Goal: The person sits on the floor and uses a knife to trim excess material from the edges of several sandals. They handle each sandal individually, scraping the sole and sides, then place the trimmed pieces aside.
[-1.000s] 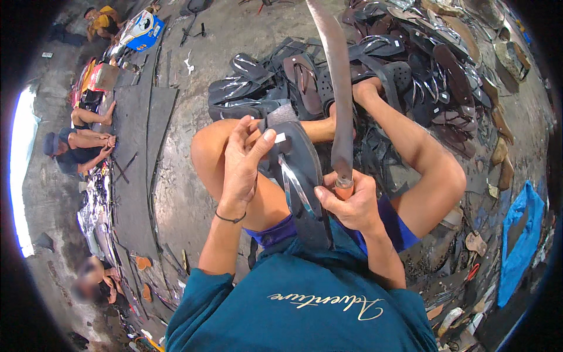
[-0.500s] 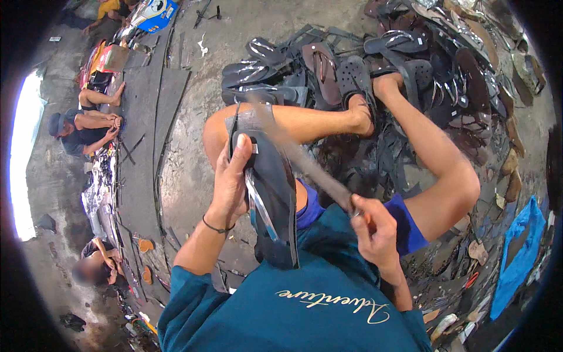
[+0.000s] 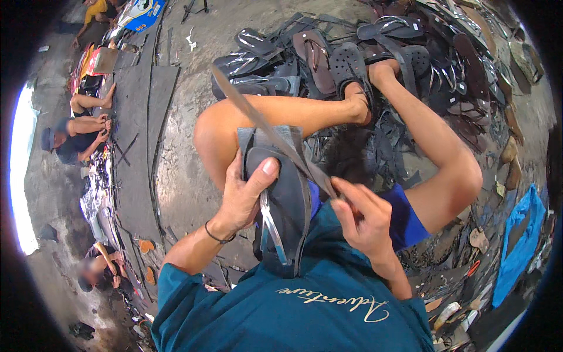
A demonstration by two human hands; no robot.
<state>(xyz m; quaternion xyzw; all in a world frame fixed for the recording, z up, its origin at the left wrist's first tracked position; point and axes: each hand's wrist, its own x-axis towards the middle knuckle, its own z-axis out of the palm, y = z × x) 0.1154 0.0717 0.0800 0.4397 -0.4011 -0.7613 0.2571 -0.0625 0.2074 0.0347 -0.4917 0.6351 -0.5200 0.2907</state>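
Note:
My left hand [image 3: 241, 193] grips a black flip-flop [image 3: 287, 217] by its side, with the thumb pressed on top. The flip-flop has a silvery strap, and a piece of rubber sheet [image 3: 245, 138] sticks out past its far end. My right hand [image 3: 365, 220] is closed round the near end of a long, narrow knife [image 3: 258, 117]; its handle is mostly hidden by the fingers. The grey blade slants away to the upper left, crossing over the far end of the flip-flop. Whether the blade touches the rubber, I cannot tell.
A heap of dark flip-flops [image 3: 319, 64] and rubber scraps [image 3: 387, 146] lies around my feet. Long rubber sheets [image 3: 138, 117] cover the floor at left, beyond which several people sit. At right are a blue plastic piece [image 3: 516, 246] and orange-handled scissors [image 3: 474, 268].
My left hand has brought the flip-flop a little right and nearer. The knife has shifted left and nearer, and its blade now crosses the flip-flop's far end.

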